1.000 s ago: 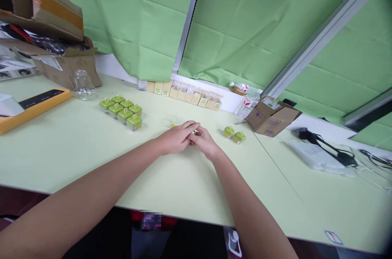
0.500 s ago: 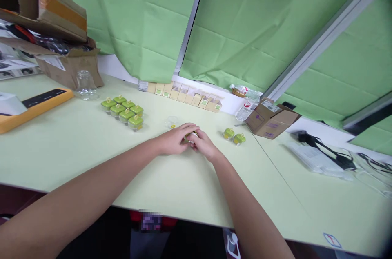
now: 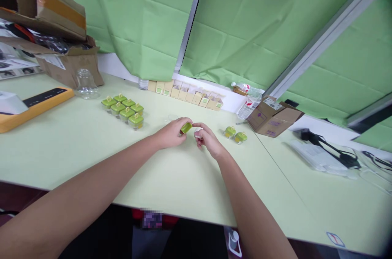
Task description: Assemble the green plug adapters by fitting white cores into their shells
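My left hand [image 3: 174, 133] grips a small green lid [image 3: 186, 127], tilted so that its hollow underside shows. Close on its right, my right hand [image 3: 208, 140] pinches a small white piece [image 3: 198, 132] whose exact kind I cannot make out. The right index fingertip reaches to the lid's edge. Behind my left hand a small clear container [image 3: 170, 118] sits on the table, partly hidden by the fingers. Several clear boxes with green lids [image 3: 125, 114] stand grouped to the left. Two more green-lidded boxes [image 3: 235, 133] are to the right of my right hand.
Small cardboard boxes [image 3: 186, 95] line the table's back edge. Plastic bottles [image 3: 247, 108] and an open carton [image 3: 271, 118] are at back right, black cables [image 3: 329, 149] beyond. A clear jar [image 3: 86, 84], an orange-edged power strip [image 3: 45, 102] and stacked cartons [image 3: 69, 63] occupy the left.
My hands have drawn slightly apart, separating the white piece from the green lid. The lid's hollow underside shows now. The other things on the table stay put.
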The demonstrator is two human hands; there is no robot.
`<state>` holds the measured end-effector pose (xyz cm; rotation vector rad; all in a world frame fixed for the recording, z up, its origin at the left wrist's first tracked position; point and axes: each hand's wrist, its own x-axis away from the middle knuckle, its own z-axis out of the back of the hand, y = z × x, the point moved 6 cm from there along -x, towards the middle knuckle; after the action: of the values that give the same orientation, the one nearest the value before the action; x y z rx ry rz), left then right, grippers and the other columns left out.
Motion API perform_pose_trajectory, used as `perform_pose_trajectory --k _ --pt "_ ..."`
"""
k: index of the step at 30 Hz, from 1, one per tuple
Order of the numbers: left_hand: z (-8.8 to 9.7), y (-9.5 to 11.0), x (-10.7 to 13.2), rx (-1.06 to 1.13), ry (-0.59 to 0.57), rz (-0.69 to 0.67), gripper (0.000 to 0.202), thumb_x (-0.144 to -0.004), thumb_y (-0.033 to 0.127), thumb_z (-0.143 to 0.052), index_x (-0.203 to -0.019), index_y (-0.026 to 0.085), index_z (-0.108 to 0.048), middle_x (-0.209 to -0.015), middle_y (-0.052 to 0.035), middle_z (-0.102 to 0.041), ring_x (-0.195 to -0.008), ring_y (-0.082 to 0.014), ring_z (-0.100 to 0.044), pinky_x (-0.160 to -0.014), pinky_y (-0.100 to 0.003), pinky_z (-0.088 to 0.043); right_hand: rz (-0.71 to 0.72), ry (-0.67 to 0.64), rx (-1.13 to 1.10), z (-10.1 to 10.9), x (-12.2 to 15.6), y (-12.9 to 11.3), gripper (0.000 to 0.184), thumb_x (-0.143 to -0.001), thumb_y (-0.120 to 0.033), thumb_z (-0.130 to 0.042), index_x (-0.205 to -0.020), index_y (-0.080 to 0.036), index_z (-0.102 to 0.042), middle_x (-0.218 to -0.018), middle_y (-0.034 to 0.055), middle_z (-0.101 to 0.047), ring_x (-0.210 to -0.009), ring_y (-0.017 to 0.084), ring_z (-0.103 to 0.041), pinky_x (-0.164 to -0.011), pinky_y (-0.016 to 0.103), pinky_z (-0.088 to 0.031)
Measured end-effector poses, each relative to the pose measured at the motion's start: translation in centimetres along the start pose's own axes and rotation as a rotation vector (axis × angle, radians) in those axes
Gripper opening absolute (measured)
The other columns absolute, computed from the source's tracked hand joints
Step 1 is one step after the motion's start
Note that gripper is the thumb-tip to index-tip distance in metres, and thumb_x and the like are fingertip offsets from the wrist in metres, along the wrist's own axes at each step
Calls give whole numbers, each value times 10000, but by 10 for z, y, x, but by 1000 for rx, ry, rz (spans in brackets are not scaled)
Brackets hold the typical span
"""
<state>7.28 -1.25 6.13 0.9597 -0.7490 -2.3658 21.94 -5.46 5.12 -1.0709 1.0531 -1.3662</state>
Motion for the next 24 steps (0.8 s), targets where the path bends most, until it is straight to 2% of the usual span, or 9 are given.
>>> perform_pose_trajectory --k 2,5,8,14,17,24 --pt "-2 -1 1 -11 -1 2 511 -752 100 -522 -1246 231 -529 -1180 -56 -614 -889 -181 -596 -738 -291 -472 1 80 131 6 -3 3 330 -726 -348 -556 -1037 -241 -570 -600 -76 -467 -542 138 -430 -525 268 -374" --pt "-6 0 2 -13 -23 -6 526 -736 79 -510 -1240 228 -521 -1227 -63 -596 -952 -191 -599 -755 -293 -480 95 183 423 13 -7 3 251 -731 -344 -599 -961 -243 -585 -710 -47 -556 -653 154 -505 -626 284 -408" --pt "-9 0 3 -8 -45 -15 489 -752 89 -512 -1220 228 -519 -1226 -66 -589 -994 -202 -597 -770 -301 -491 196 179 612 12 -7 2 249 -733 -299 -608 -974 -246 -580 -869 -19 -641 -778 173 -565 -735 305 -429" --pt "-11 0 1 2 -23 -41 276 -897 156 -423 -1135 220 -549 -1139 -66 -614 -990 -207 -601 -875 -356 -473 252 141 759 7 -5 1 215 -755 -238 -571 -970 -240 -571 -942 10 -662 -815 187 -588 -745 313 -433" --pt "-10 0 -1 17 -18 -45 297 -921 136 -358 -1129 215 -555 -1126 -66 -623 -991 -201 -601 -888 -356 -464 280 166 815 8 -5 -1 231 -757 -214 -571 -987 -226 -590 -1005 43 -665 -873 200 -600 -786 327 -448" --pt "-10 1 -4 51 -3 -46 282 -914 127 -367 -1085 207 -576 -1107 -61 -638 -992 -197 -604 -875 -338 -467 360 195 869 10 -6 0 297 -802 -196 -582 -1094 -213 -634 -1110 100 -674 -1065 255 -607 -939 395 -464"
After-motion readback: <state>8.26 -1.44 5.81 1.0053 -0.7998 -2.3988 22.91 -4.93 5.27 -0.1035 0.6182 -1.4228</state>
